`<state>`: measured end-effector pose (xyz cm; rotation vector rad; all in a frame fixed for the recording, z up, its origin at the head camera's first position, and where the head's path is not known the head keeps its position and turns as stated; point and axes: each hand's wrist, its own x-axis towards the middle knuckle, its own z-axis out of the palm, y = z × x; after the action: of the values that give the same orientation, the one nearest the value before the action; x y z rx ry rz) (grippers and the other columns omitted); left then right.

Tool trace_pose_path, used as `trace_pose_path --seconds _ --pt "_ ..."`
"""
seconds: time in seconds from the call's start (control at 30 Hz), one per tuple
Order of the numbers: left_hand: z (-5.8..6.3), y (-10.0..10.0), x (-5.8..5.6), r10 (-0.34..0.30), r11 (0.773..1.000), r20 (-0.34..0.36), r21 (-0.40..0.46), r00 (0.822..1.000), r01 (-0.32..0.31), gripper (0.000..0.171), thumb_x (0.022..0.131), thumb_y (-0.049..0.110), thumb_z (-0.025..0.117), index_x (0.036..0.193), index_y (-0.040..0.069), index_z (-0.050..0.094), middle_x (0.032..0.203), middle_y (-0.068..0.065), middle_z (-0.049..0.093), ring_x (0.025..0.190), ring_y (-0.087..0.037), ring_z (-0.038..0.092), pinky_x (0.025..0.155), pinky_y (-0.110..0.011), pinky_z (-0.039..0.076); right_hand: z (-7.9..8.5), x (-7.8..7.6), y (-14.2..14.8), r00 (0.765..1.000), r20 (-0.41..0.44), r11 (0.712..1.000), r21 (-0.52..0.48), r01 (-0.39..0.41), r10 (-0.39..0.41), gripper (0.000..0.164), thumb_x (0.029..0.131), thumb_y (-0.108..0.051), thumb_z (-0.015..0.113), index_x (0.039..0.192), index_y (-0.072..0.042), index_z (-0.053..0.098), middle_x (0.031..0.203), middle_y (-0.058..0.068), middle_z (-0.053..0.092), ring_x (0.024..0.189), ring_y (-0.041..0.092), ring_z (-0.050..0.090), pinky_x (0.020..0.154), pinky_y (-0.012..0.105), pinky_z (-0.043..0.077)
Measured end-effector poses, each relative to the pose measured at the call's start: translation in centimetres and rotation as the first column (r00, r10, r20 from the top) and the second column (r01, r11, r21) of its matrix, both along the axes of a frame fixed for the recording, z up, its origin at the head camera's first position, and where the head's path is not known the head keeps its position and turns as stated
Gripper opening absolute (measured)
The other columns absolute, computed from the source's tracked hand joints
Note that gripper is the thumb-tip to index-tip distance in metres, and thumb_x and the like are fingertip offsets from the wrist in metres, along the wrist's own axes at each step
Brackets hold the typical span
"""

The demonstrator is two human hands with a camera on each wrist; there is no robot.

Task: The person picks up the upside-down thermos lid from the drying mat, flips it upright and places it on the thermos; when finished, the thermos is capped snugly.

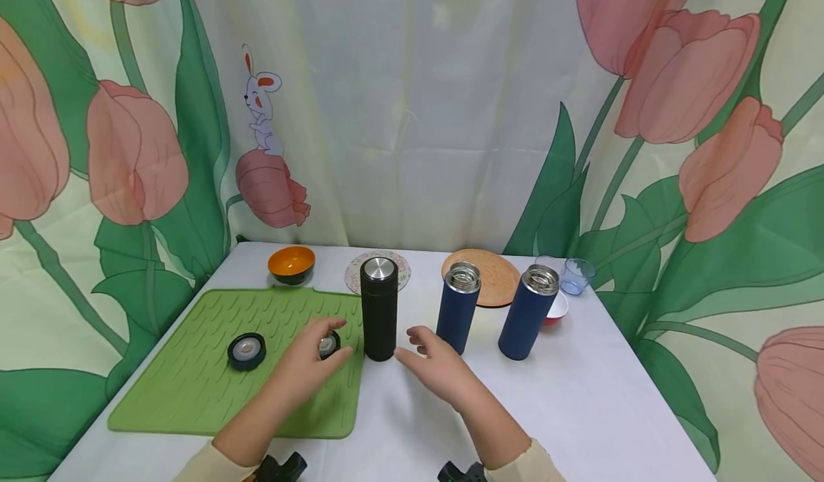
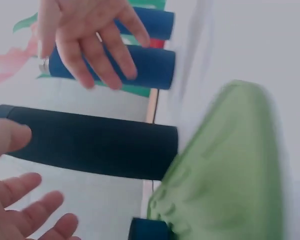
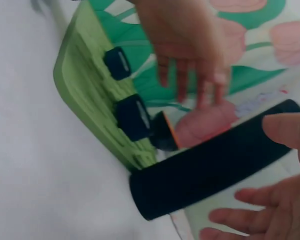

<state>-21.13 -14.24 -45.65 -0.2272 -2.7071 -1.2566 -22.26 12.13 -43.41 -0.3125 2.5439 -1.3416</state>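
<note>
Between my two hands a black thermos (image 1: pixel 380 314) with a silver-topped lid stands upright at the right edge of a green mat (image 1: pixel 212 367). My left hand (image 1: pixel 309 360) is spread to its left, above the mat, fingers apart from the bottle. To the right, my right hand (image 1: pixel 440 367) hovers with relaxed fingers and holds nothing. Two lidless blue thermoses (image 1: pixel 460 307) (image 1: pixel 528 314) with steel rims stand farther right. One round black lid (image 1: pixel 247 351) lies on the mat; a second lid (image 1: pixel 330 345) is partly hidden behind my left hand.
An orange bowl (image 1: pixel 292 262) sits behind the mat. At the back lie a patterned round mat (image 1: pixel 399 271) and a round wooden board (image 1: pixel 498 278). Behind the right blue thermos are a red-and-white bowl (image 1: pixel 557 309) and clear blue glasses (image 1: pixel 577 276). A tulip curtain (image 1: pixel 412 110) hangs behind.
</note>
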Motion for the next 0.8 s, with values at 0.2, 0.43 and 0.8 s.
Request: trace_pose_path --seconds 0.2,0.43,0.8 --pt "-1.0 -1.1 3.0 0.044 0.996 -0.008 -0.083 0.999 -0.044 0.03 0.099 0.024 0.077 0.128 0.017 0.073 0.128 0.001 0.072 0.114 -0.018 0.067 0.095 -0.042 0.057 -0.1 2.4 3.2 0.996 -0.026 0.994 0.06 -0.086 0.088 0.053 0.103 -0.048 0.066 0.147 -0.02 0.06 0.151 0.012 0.062 0.144 0.04 0.054 0.111 0.072 0.043" --pt "-1.2 -4.0 4.3 0.138 0.975 -0.019 -0.174 0.99 -0.139 0.031 0.101 0.032 0.074 0.129 0.019 0.073 0.13 0.001 0.073 0.111 -0.019 0.069 0.088 -0.042 0.059 0.0 3.2 5.2 0.996 -0.08 0.995 0.091 -0.037 0.044 0.051 0.102 -0.051 0.067 0.147 -0.029 0.061 0.15 0.003 0.063 0.146 0.036 0.053 0.112 0.07 0.044" --pt "0.7 -13.4 1.8 0.35 0.826 -0.004 -0.471 0.937 -0.31 0.09 0.095 0.062 0.069 0.14 -0.015 0.055 0.14 -0.045 0.049 0.123 -0.065 0.051 0.093 -0.073 0.049 0.7 3.8 6.4 0.995 -0.086 0.996 0.072 0.048 -0.041 0.048 0.102 -0.049 0.068 0.143 -0.025 0.066 0.148 0.003 0.066 0.146 0.034 0.053 0.114 0.069 0.043"
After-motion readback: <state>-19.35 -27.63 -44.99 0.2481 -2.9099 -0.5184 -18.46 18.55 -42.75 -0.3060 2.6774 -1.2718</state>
